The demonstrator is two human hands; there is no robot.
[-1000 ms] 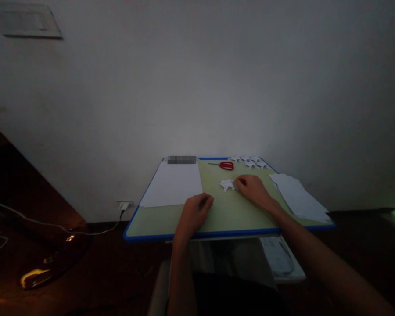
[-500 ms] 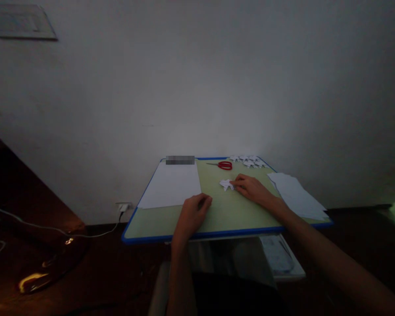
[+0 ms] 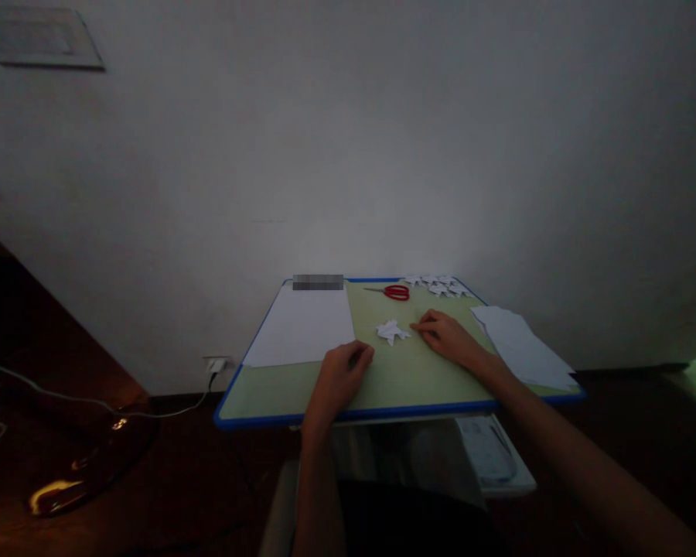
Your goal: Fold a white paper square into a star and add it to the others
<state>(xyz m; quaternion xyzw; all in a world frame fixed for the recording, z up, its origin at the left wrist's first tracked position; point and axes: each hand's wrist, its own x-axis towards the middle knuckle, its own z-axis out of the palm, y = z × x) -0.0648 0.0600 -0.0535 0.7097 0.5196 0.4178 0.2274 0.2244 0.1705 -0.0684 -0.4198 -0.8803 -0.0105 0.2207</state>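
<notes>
A white folded-paper figure [image 3: 391, 332], frog-like with pointed legs, lies near the middle of the pale green table [image 3: 417, 379]. Just to its right is my right hand [image 3: 444, 333], its index finger stretched toward the figure with a small gap between them. The other fingers are bent, and nothing is in that hand. My left hand [image 3: 343, 374] rests on the table by the near right corner of a white sheet [image 3: 301, 329], fingers loosely curled with nothing visible in them. Beyond the figure lie red-handled scissors [image 3: 395, 292].
Several similar folded-paper figures [image 3: 439, 286] are grouped at the far right corner. Loose white sheets [image 3: 519, 344] lie along the right edge. A pixelated dark strip [image 3: 318, 282] covers the left sheet's far end. The table has a blue rim and stands against a wall [image 3: 348, 155].
The folded-paper figure has shifted a little left and nearer to me, and my right fingertip no longer touches it. My right hand has drawn slightly right. The left hand stays put.
</notes>
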